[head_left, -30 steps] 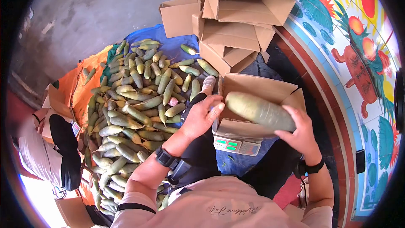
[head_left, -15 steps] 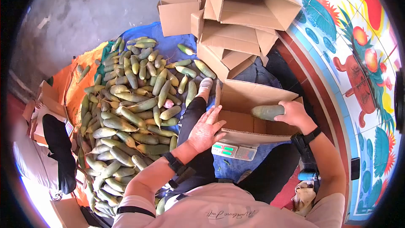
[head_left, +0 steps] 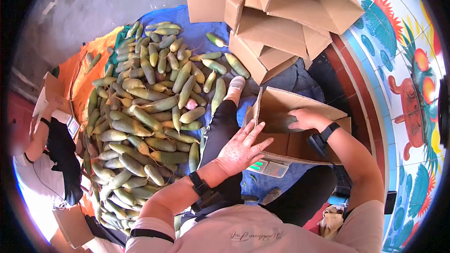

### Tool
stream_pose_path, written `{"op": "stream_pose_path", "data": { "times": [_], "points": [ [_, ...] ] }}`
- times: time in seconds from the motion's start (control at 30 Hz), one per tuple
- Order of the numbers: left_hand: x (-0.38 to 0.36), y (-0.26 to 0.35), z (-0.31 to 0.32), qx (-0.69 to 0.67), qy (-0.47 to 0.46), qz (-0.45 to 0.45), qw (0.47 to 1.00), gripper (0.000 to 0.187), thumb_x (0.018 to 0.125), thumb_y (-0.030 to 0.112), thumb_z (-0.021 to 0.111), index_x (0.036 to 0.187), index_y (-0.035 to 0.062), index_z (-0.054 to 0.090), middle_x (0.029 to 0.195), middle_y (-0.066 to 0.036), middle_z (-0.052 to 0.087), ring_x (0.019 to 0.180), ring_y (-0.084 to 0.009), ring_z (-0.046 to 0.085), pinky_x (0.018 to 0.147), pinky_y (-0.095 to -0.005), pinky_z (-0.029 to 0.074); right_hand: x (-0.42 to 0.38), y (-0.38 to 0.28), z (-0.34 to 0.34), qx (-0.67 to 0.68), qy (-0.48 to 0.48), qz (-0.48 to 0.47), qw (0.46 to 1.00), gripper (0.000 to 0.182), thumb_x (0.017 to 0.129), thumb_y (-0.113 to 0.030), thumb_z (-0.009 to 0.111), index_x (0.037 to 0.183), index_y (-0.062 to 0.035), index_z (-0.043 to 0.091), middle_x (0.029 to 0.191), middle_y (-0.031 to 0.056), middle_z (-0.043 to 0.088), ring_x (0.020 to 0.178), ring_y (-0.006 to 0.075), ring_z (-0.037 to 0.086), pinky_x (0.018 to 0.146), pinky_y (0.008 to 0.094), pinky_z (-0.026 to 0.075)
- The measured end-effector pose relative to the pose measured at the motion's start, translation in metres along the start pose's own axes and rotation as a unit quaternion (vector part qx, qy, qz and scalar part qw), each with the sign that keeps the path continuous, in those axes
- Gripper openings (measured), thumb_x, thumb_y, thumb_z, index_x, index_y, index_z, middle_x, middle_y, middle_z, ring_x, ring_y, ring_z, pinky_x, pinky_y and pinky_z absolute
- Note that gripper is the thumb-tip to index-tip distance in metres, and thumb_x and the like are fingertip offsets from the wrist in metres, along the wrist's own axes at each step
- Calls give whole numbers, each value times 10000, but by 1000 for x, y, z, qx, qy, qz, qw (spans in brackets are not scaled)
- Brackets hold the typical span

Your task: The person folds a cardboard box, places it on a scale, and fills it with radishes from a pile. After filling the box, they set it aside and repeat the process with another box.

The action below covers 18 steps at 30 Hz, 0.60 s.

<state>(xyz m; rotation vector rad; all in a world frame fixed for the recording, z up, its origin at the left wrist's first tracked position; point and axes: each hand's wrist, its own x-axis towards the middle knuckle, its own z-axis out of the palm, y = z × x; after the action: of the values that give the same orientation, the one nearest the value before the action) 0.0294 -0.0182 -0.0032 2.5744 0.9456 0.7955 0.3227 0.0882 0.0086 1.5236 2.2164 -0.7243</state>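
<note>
Since a second ago the right hand (head_left: 303, 118) has lowered one gourd (head_left: 282, 122) into the box (head_left: 300, 145), gripping it; left hand (head_left: 241, 147), spread wide, at nine o'clock.

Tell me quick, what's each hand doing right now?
Left hand: open, fingers spread, holding nothing, by the open brown cardboard box.
Right hand: inside that box, on a long green vegetable; grip cannot be told.

You're at a produce packing spot on a concrete floor: green gourds (head_left: 150, 107) heaped on tarps (head_left: 187, 33), stacked cardboard boxes (head_left: 281, 23), a weighing scale (head_left: 265, 167).
</note>
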Motion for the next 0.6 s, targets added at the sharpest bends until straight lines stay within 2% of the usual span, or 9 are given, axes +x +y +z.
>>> {"op": "stream_pose_path", "data": {
  "times": [0.13,0.2,0.23,0.27,0.33,0.4,0.5,0.57,0.6],
  "points": [
    [1,-2,0,3,-3,4,1000,568,761,333,699,1291,211,535,1455,-195,315,1299,-421,369,1062,-480,366,13,0,22,73,-62,53,994,432,836,-290,641,1179,-30,596,1060,216,651,904,298,653,757,398,522],
    [0,-2,1,1,-2,0,1000,546,762,334,696,1275,213,556,1456,-193,316,1298,-420,371,1060,-480,368,17,-1,29,113,-190,169,960,475,862,-175,595,1307,-32,508,1101,184,642,843,251,668,706,356,549],
    [0,-3,1,6,1,1,1000,529,763,329,694,1263,212,568,1457,-194,316,1297,-420,373,1059,-480,369,16,5,32,94,-185,153,966,418,866,-88,530,1282,-61,538,1042,141,655,772,223,667,651,338,557],
    [0,-3,2,11,4,3,1000,513,765,324,691,1252,211,581,1458,-194,316,1296,-419,376,1057,-481,371,14,12,32,95,-188,154,965,418,866,-88,530,1282,-61,538,1042,141,655,772,223,667,651,338,557],
    [1,-3,1,-4,-4,1,1000,502,764,310,692,1243,202,589,1459,-197,318,1298,-418,378,1059,-480,368,6,20,28,80,-172,113,975,337,851,-118,530,1176,-49,591,902,158,672,705,243,668,613,372,536],
    [1,-3,3,17,6,2,1000,477,767,294,691,1226,196,604,1456,-200,325,1303,-416,377,1061,-477,366,-9,14,11,202,-188,131,952,348,861,-166,546,1185,-46,582,958,118,673,752,224,673,656,363,544],
    [0,-1,1,1,11,-6,1000,444,784,273,682,1214,188,614,1449,-202,337,1312,-413,367,1070,-480,350,-40,-14,-14,206,-140,133,959,329,887,-193,562,1179,-41,585,1006,126,674,824,237,671,740,363,536],
    [0,-1,0,9,11,-11,1000,426,806,275,670,1219,189,613,1451,-195,339,1339,-400,332,1085,-487,321,-61,-24,-12,222,-7,-3,975,306,919,-218,563,1153,-24,596,1043,154,669,902,257,658,812,362,513],
    [-2,-1,2,8,8,-12,1000,426,806,275,670,1219,189,613,1451,-195,339,1339,-400,332,1085,-487,321,-72,-33,-10,225,-9,-3,974,306,919,-218,563,1153,-24,596,1043,154,669,902,257,658,812,362,513]
  ]
}}
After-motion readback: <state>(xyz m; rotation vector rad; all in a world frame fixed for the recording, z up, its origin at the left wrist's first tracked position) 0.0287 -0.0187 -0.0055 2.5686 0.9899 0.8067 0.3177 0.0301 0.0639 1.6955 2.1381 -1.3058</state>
